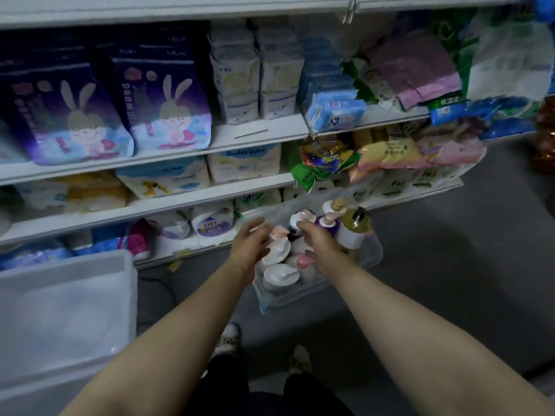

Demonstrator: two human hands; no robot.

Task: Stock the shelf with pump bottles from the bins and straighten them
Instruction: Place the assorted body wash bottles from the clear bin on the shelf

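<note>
A clear plastic bin [371,256] stands on the floor in front of the lowest shelf, filled with several upright pump bottles. Among them are a white bottle with a pink pump [277,240], a purple-necked bottle [329,225] and a yellow bottle with a black pump [356,222]. My left hand [247,246] hovers over the bin's left side with relaxed fingers, right beside the pink-pump bottle. My right hand [319,246] reaches over the middle of the bin, fingers loosely spread above the bottle tops. Neither hand visibly grips a bottle.
White shelves [255,135] carry diaper packs, wipes and tissue rolls. A large translucent bin [69,310] stands at the lower left. Grey floor lies to the right of the small bin. My feet [229,337] show below the arms.
</note>
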